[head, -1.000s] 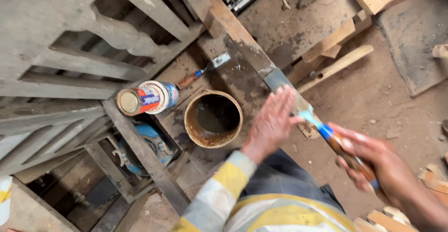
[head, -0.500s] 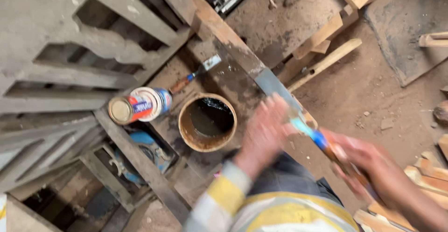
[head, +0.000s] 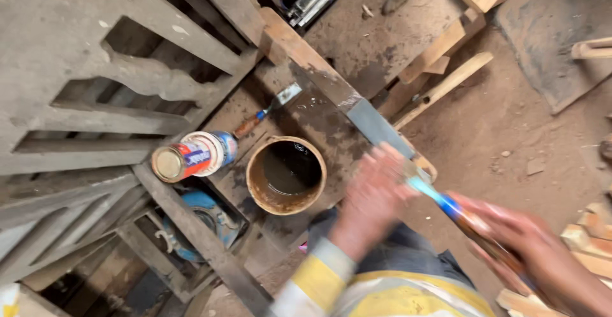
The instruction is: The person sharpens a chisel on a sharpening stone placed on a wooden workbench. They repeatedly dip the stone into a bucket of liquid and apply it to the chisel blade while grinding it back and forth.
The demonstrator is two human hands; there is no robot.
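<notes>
Head view shows the right hand point(head: 529, 247) grasping a blue-handled brush point(head: 446, 203) over the grey painted wooden plank point(head: 376, 125); the left hand point(head: 373, 196), blurred and open, steadies the plank beside the round rusty paint tin point(head: 287, 175); painting step, I judge

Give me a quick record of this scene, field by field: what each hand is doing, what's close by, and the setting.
Left hand: blurred, resting on the wooden plank
Right hand: gripping a paintbrush with a blue band
Open can: round, dark liquid inside, left of the left hand
Lying can: on its side, lid on
Second brush: lying beyond the open can
Setting: dirt floor, grey wooden frames, offcuts
</notes>
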